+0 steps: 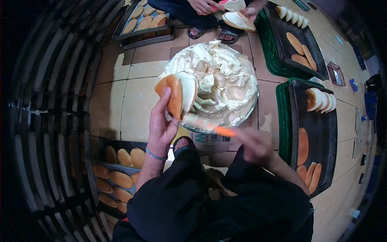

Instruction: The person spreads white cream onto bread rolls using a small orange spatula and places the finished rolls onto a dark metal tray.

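My left hand (160, 123) is closed around an oblong bread bun (174, 97), holding it tilted over the left edge of a big round tub. White cream (188, 90) coats the bun's inner face. In my right hand (257, 146), smeared by motion, is a spatula with an orange handle (224, 131). Its pale, blurred blade reaches the lower edge of the bun. Thick whipped cream (234, 68) fills the tub (254, 108), heaped at the far side and scooped out toward the middle.
Across the tub, another person's hands (206, 6) spread cream on a bun (238, 20). Dark trays (312, 133) with plain and filled buns rest on green crates (284, 121) at the right. More bun trays (139, 30) stand far left and near left (117, 161). Slatted racks (48, 121) line the left.
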Motion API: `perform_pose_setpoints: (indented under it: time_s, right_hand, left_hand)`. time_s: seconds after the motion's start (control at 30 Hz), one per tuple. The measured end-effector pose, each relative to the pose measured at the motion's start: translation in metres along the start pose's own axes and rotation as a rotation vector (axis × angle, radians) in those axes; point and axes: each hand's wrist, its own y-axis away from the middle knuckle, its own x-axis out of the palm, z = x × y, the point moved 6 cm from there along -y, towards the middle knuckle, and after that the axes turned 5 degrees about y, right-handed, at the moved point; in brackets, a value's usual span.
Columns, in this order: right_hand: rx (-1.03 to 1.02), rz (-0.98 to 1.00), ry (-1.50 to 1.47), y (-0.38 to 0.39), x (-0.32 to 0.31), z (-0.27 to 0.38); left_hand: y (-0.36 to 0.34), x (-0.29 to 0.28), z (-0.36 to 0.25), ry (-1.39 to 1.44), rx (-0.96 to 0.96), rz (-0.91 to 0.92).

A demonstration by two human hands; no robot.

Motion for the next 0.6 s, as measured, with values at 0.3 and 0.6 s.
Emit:
perform_pose_setpoints:
  time_s: [0.3,0.6]
  right_hand:
    - [0.272,0.002,-0.224,-0.043,-0.021,-0.056]
    - [0.158,0.049,-0.203,-0.006,-0.009,-0.03]
  left_hand:
    - [0.016,0.0,0.013,0.157,-0.3,0.286]
    - [0.007,-0.005,0.011,0.312,-0.262,0.264]
